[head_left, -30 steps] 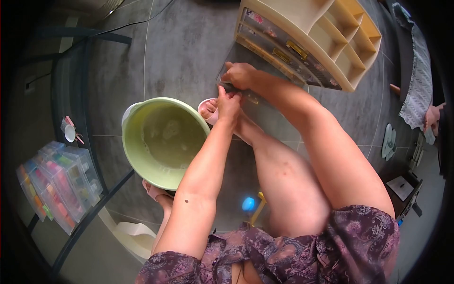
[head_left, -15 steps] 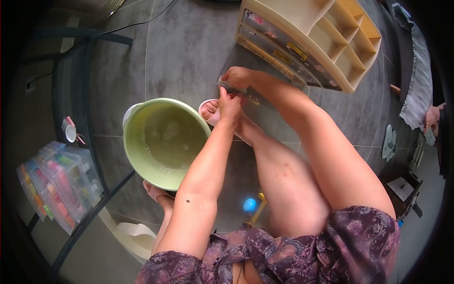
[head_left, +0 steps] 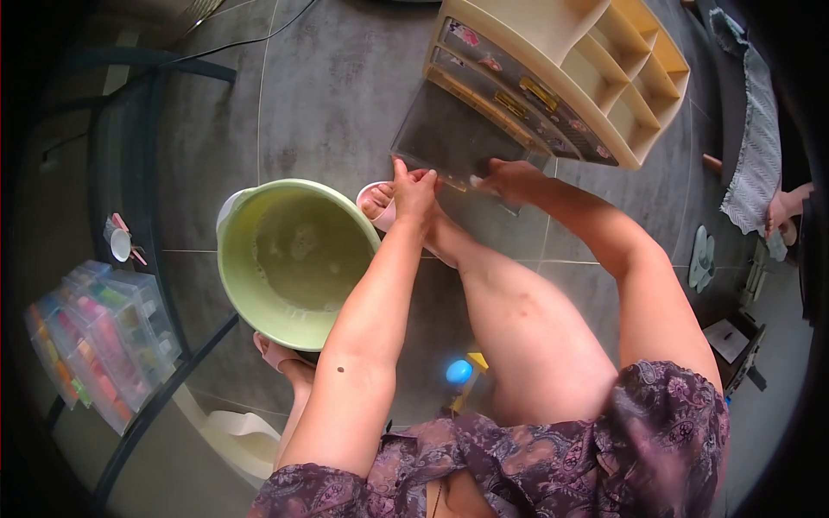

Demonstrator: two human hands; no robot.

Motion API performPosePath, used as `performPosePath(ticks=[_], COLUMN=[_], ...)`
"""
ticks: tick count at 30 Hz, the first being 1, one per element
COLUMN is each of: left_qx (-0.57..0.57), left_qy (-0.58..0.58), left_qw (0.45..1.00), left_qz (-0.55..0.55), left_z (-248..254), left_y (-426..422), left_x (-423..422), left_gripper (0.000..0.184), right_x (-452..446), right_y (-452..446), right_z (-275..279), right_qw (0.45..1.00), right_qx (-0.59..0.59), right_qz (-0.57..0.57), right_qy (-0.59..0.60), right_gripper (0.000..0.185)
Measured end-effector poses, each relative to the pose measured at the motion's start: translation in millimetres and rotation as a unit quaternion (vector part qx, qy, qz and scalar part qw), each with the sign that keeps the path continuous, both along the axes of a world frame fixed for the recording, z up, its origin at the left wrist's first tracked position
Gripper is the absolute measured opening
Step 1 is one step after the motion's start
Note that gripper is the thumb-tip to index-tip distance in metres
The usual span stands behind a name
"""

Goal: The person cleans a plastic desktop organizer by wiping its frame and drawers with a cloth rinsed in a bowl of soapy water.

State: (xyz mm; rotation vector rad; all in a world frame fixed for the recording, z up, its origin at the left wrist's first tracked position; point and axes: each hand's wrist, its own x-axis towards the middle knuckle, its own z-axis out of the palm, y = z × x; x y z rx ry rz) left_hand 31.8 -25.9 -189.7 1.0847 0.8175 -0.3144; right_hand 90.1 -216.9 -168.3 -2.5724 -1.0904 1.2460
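A clear plastic drawer (head_left: 449, 125) juts out low from the front of a beige storage organizer (head_left: 570, 39). My left hand (head_left: 416, 192) is closed on the near left part of its front edge, thumb and fingers pinching the rim. At the drawer's near right side is my right hand (head_left: 511, 180), back of the hand upward and fingers pointing left. Its fingertips are smeared, so I cannot tell whether they grip the rim or only touch it. Upper drawer fronts on the organizer carry flower pictures and gold handles (head_left: 537, 93).
Left of my left forearm stands a green bucket (head_left: 226, 259) with cloudy water. My slippered foot (head_left: 377, 203) is beside it. Clear boxes (head_left: 108, 341) sit on a dark frame at left. A blue ball-shaped thing (head_left: 459, 372) is below. Another person's hand (head_left: 787, 207) shows at far right.
My right hand has moved right along the drawer's front, away from my left hand, toward its right corner. My left hand stays at the rim. The view has shifted slightly.
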Motion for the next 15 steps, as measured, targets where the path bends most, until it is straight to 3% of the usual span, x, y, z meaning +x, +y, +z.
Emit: performPosePath(ticks=[2, 5, 8, 11, 15], left_qx=[0.004, -0.011, -0.007, -0.006, -0.002], left_qy=[0.003, -0.002, -0.005, 0.005, 0.003], left_qw=[1.0, 1.0, 1.0, 1.0, 1.0], left_qz=[-0.003, 0.003, -0.007, -0.004, 0.01], left_z=[1.6, -2.6, 2.0, 3.9, 2.2], left_y=[0.5, 1.7, 2.4, 1.7, -1.5], left_x=[0.6, -1.5, -0.7, 1.0, 3.3], left_gripper=[0.077, 0.079, 0.078, 0.078, 0.077], right_x=[2.4, 17.0, 47.0, 49.8, 12.4], right_y=[-4.9, 22.1, 47.1, 57.5, 29.3], right_z=[7.0, 4.7, -14.1, -20.9, -16.7], right_qw=[0.999, 0.976, 0.907, 0.914, 0.963], right_qx=[-0.025, 0.124, 0.229, 0.185, 0.119], right_qz=[0.022, -0.104, -0.153, -0.124, -0.037], right_qy=[0.001, -0.147, -0.319, -0.339, -0.238], right_gripper=[0.032, 0.032, 0.031, 0.029, 0.026])
